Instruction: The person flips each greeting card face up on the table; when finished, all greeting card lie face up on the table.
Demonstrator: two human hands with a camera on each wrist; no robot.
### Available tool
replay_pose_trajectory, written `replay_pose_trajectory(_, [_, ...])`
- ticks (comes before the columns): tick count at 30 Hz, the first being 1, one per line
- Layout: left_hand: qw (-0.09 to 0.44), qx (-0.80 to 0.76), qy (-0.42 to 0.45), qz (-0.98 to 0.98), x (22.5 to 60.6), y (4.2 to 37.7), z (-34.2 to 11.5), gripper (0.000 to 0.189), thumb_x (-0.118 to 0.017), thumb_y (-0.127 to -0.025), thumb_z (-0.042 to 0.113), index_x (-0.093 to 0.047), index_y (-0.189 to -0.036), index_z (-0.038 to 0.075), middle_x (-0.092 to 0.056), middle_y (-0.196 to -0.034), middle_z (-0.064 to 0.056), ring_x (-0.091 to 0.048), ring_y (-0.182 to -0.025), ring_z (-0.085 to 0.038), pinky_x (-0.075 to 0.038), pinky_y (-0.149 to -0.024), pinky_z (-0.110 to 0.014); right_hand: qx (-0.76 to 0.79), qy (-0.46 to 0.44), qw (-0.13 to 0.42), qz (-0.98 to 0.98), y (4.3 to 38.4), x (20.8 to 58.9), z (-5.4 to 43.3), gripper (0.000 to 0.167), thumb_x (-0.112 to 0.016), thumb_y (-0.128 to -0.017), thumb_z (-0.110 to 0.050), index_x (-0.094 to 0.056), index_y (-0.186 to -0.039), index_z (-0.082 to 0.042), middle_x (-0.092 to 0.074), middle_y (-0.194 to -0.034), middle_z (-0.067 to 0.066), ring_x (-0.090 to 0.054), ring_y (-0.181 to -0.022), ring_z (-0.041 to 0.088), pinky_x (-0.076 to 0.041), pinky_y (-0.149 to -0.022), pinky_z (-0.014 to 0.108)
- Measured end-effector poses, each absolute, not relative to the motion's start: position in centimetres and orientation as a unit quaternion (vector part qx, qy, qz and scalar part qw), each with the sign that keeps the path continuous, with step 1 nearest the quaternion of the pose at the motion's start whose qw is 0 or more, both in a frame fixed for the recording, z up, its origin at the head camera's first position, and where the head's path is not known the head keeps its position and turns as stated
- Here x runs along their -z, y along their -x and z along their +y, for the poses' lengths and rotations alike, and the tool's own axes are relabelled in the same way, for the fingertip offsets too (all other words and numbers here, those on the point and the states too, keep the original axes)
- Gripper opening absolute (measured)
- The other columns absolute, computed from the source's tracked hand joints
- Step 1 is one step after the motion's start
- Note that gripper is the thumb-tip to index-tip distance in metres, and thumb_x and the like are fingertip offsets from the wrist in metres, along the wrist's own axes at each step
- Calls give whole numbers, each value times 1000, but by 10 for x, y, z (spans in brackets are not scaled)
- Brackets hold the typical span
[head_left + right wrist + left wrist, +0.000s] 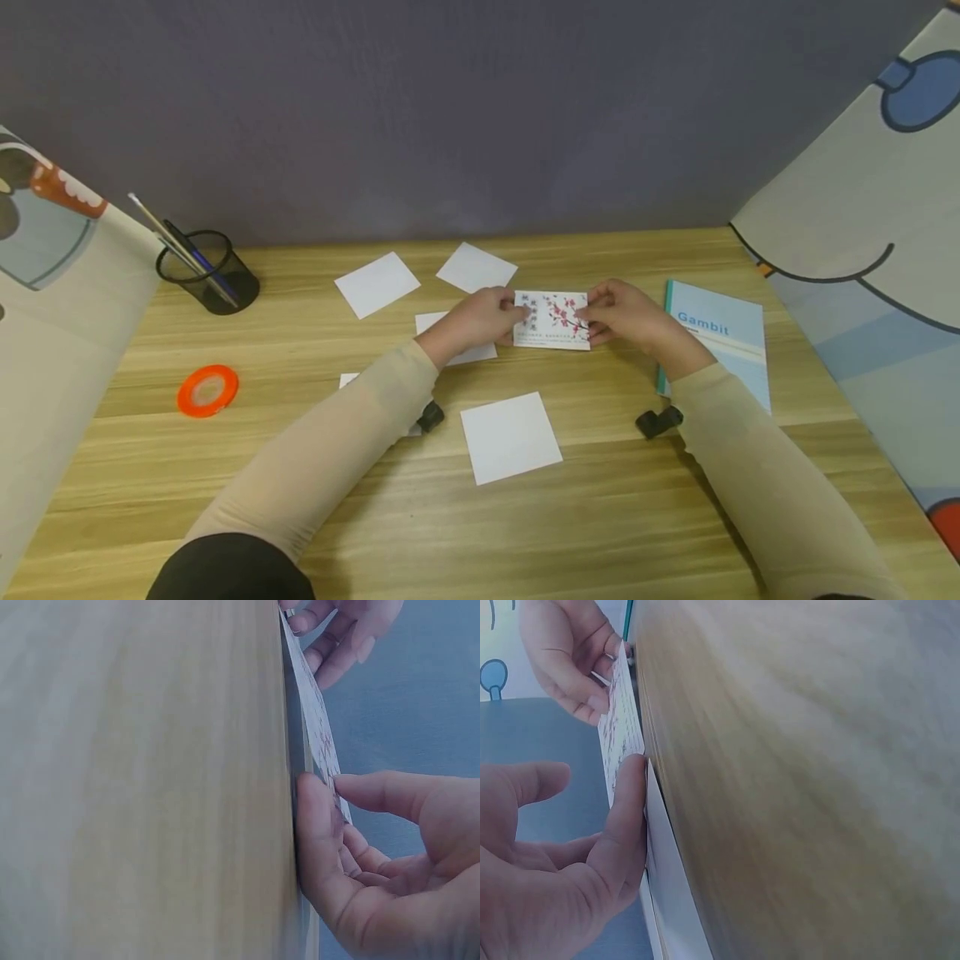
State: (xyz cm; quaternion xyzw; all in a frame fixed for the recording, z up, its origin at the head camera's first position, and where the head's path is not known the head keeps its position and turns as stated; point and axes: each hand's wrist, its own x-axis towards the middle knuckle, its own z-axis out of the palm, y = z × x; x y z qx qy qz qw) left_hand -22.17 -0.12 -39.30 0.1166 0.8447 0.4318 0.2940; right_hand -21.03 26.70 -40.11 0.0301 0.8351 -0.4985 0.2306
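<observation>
A white card (551, 332) with red blossoms on a branch and dark vertical lettering is held just above the table, picture side up. My right hand (622, 315) pinches its right edge, thumb on the printed face and fingers beneath, as the right wrist view shows. At the left edge my left hand (480, 317) has its fingers under the card. Its thumb (547, 780) stands apart from the face in the left wrist view. Below my left hand lies a white card (474, 355), partly hidden by it.
More white cards lie around: two at the back (377, 285) (476, 267), one in front (512, 437), another under my left forearm. A light blue Gambit booklet (723, 329) lies right. Left are an orange-red ring (187, 400) and a black mesh pen cup (243, 287).
</observation>
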Motion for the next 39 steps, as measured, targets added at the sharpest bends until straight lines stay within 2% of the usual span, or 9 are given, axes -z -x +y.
replay_pose_trajectory(3, [297,-425,-125,846,393,222,-2,68,-54,-112,40,-34,-166,6,-54,-155,-11,-78,-108,-21,-48,-123,-46,488,-30,229,842,211,400,267,53,-65,-107,-16,-39,-146,9,-58,-122,20,-69,-87,19,-67,-80,31])
replay_pose_trajectory(7, [299,-419,-136,846,393,222,-3,69,-54,-111,42,-34,-166,6,-55,-148,-8,-77,-109,-20,-46,-124,-46,479,-30,228,847,212,400,267,55,-66,-107,-19,-39,-146,8,-59,-121,20,-69,-86,20,-68,-80,32])
replay_pose_trajectory(9, [298,-417,-142,847,393,222,-4,62,-54,-111,42,-43,-159,3,-58,-137,-6,-77,-106,-19,-51,-115,-43,477,-29,227,848,212,400,267,57,-67,-107,-20,-40,-148,8,-59,-122,20,-69,-86,19,-68,-79,32])
replay_pose_trajectory(11, [295,-413,-147,849,393,222,-4,54,-53,-111,42,-51,-146,0,-58,-123,-7,-77,-102,-17,-54,-99,-39,476,-28,227,849,212,400,268,60,-68,-106,-22,-39,-150,8,-59,-123,20,-69,-86,18,-67,-78,31])
replay_pose_trajectory(14, [291,-406,-150,853,392,222,-4,48,-53,-112,43,-53,-134,0,-59,-117,-11,-77,-98,-18,-49,-85,-37,472,-28,230,850,211,400,268,63,-68,-106,-26,-41,-152,6,-60,-127,20,-68,-88,18,-67,-79,31])
replay_pose_trajectory(17, [294,-405,-144,854,391,222,-3,60,-53,-112,44,-46,-153,0,-60,-135,-12,-77,-102,-19,-54,-97,-39,472,-26,235,850,211,400,268,63,-68,-106,-28,-42,-154,4,-60,-131,20,-69,-91,18,-67,-80,31])
replay_pose_trajectory(21, [302,-405,-138,852,390,222,-3,73,-53,-112,44,-28,-168,5,-52,-154,-10,-77,-111,-22,-50,-119,-46,474,-25,238,847,211,400,267,62,-67,-106,-29,-43,-153,3,-60,-134,21,-70,-91,18,-67,-81,30])
replay_pose_trajectory(33, [304,-404,-132,853,389,222,-3,73,-54,-111,44,-28,-168,5,-50,-158,-10,-77,-110,-20,-48,-121,-46,476,-23,234,848,210,399,267,59,-66,-107,-26,-43,-152,6,-60,-128,22,-70,-86,18,-67,-79,30])
replay_pose_trajectory(39, [304,-404,-132,853,388,220,-3,75,-53,-111,46,-26,-169,6,-48,-160,-11,-76,-112,-21,-50,-120,-47,477,-26,237,846,209,399,269,58,-64,-108,-26,-42,-151,6,-60,-131,22,-71,-90,19,-67,-80,32])
